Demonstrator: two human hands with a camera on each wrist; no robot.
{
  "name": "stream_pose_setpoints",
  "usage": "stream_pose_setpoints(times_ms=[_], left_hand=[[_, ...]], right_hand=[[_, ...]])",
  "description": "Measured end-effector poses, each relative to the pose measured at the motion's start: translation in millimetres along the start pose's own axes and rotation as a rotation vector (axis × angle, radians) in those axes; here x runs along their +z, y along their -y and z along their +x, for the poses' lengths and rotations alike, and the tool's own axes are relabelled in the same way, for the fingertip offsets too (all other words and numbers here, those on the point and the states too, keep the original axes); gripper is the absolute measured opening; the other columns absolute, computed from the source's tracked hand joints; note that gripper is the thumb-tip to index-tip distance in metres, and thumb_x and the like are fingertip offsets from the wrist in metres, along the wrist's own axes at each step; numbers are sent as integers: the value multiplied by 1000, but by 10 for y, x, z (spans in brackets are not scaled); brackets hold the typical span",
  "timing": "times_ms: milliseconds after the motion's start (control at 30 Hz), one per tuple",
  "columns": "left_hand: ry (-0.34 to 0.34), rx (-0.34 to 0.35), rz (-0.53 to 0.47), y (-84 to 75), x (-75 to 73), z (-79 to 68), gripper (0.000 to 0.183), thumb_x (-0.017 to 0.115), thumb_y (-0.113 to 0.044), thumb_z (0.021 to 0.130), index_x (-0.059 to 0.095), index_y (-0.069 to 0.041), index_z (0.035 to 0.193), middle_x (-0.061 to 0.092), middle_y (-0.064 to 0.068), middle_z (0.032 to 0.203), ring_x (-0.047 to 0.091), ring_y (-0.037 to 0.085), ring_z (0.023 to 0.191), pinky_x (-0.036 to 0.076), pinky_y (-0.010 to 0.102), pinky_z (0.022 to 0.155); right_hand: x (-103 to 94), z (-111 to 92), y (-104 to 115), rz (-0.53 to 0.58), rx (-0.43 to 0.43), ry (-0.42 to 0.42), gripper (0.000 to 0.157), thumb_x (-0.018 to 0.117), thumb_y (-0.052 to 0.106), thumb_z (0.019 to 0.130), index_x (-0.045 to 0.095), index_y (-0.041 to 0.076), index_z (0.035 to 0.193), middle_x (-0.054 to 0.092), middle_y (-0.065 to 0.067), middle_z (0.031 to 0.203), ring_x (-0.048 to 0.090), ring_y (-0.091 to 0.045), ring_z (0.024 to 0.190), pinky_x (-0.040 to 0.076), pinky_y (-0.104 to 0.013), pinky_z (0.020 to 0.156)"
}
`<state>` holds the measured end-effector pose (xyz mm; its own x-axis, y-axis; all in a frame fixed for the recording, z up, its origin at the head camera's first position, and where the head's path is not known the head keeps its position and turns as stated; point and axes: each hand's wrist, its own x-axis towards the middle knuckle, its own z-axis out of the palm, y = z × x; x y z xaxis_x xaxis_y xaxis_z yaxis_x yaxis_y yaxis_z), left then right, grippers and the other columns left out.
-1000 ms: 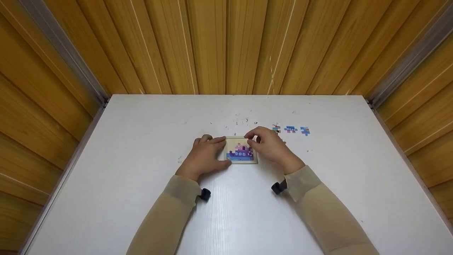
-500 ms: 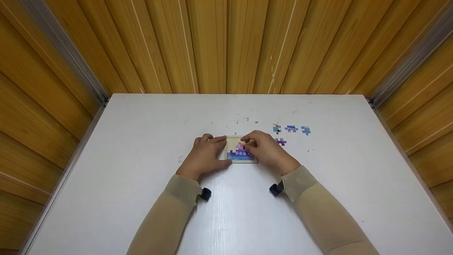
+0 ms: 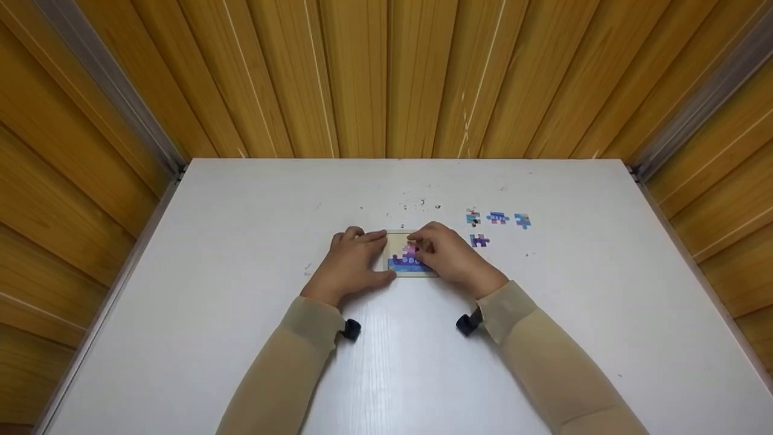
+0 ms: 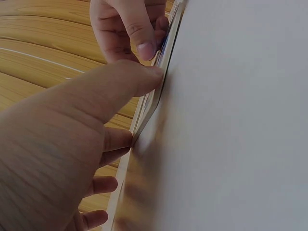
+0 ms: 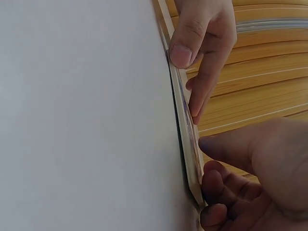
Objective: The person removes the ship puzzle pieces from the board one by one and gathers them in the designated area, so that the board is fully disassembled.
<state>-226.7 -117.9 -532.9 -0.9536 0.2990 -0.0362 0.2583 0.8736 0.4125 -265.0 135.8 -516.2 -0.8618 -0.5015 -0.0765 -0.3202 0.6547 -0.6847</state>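
In the head view, a small jigsaw puzzle tray (image 3: 413, 274) with a pale wooden rim lies at the middle of the table. Purple, pink and blue pieces making part of a ship picture (image 3: 404, 261) fill its lower part; bare pale board shows at the upper left. My left hand (image 3: 347, 269) holds the tray at its left side, thumb on the near corner and index finger at the far one. Over the tray's right half, my right hand (image 3: 454, 257) has bent fingers, with thumb and index close to the picture. Whether a piece is between them is hidden.
Several loose jigsaw pieces lie right of the tray, among them a blue one (image 3: 522, 220) and a purple one (image 3: 479, 240). Small dark specks dot the white table (image 3: 272, 205). Yellow wood-look panels (image 3: 386, 78) stand behind the table and at both sides.
My right hand has moved left and slightly down from the tray's upper right corner to over the picture, uncovering the purple loose piece. My left hand has stayed at the tray.
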Motion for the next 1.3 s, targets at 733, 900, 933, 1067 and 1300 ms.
stream_pose_setpoints(times_ms=[733, 900, 933, 1067, 1300], left_hand=[[-10, -25, -22, -15, -4, 8, 86, 82, -62, 94, 58, -23, 167, 53, -10, 176, 45, 30, 157, 37, 56, 131], [-9, -36, -36, -30, 13, 7, 86, 84, -61, 93, 59, -26, 167, 54, -10, 175, 47, 30, 156, 40, 55, 130], [-10, -36, -37, -34, 14, 6, 86, 84, -61, 93, 59, -26, 167, 54, -10, 175, 47, 31, 155, 41, 55, 129], [-12, -29, -34, -40, 8, 6, 86, 85, -60, 92, 59, -25, 167, 55, -10, 175, 47, 31, 155, 40, 55, 130], [-21, -6, -36, -17, -10, -12, 86, 83, -59, 93, 60, -21, 166, 54, -8, 176, 47, 31, 155, 38, 56, 130]], right_hand=[[72, 78, 9, -22, 47, 25, 41, 67, 8, 111, 70, 3, 151, 62, -18, 142, 64, -30, 121, 54, -51, 114], [87, 62, -12, -1, 61, 15, 40, 67, 6, 110, 69, 3, 150, 63, -17, 143, 64, -30, 123, 53, -52, 117], [90, 57, -14, 3, 66, 12, 40, 67, 6, 110, 69, 3, 150, 63, -16, 143, 64, -30, 123, 53, -52, 117], [102, 39, -16, 1, 64, -7, 39, 66, 6, 111, 69, 4, 149, 63, -15, 142, 64, -30, 126, 53, -52, 118], [118, 34, -1, 2, 24, -37, 37, 69, 6, 110, 68, 4, 146, 68, -15, 141, 67, -33, 134, 52, -54, 122]])
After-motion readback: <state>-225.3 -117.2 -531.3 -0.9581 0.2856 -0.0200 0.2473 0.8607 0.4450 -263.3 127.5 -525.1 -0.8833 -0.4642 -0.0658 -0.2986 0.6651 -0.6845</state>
